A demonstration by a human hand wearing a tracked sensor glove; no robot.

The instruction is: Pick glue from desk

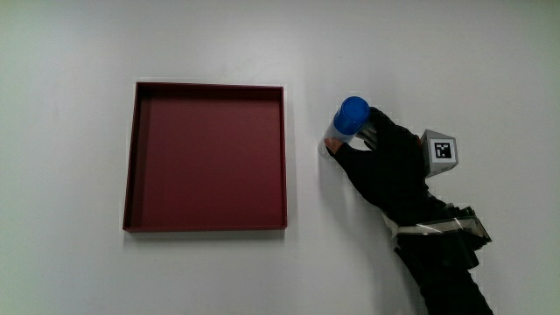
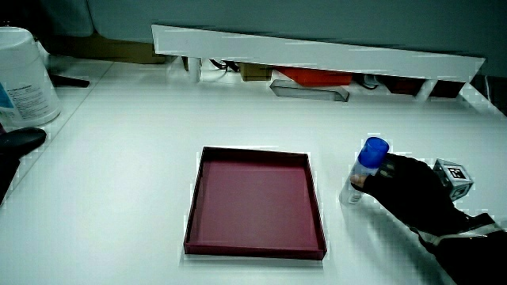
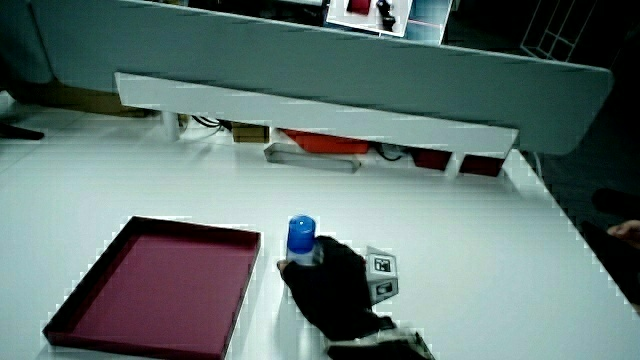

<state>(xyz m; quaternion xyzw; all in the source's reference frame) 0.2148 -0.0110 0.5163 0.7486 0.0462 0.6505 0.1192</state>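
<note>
A glue bottle (image 1: 346,122) with a clear body and a blue cap stands upright on the white desk, just beside the red tray (image 1: 140,166). The black-gloved hand (image 1: 385,157) is wrapped around the bottle's body, fingers curled on it. The bottle's base seems to touch the desk. In both side views the bottle (image 2: 366,165) (image 3: 300,241) rises above the hand (image 2: 404,190) (image 3: 330,280), blue cap uppermost. The patterned cube (image 1: 442,152) sits on the back of the hand.
The shallow red tray (image 2: 198,198) (image 3: 70,315) holds nothing. A low white partition (image 2: 317,51) (image 3: 300,110) runs along the desk's edge farthest from the person, with red and grey items under it. A white container (image 2: 24,75) stands at a desk corner.
</note>
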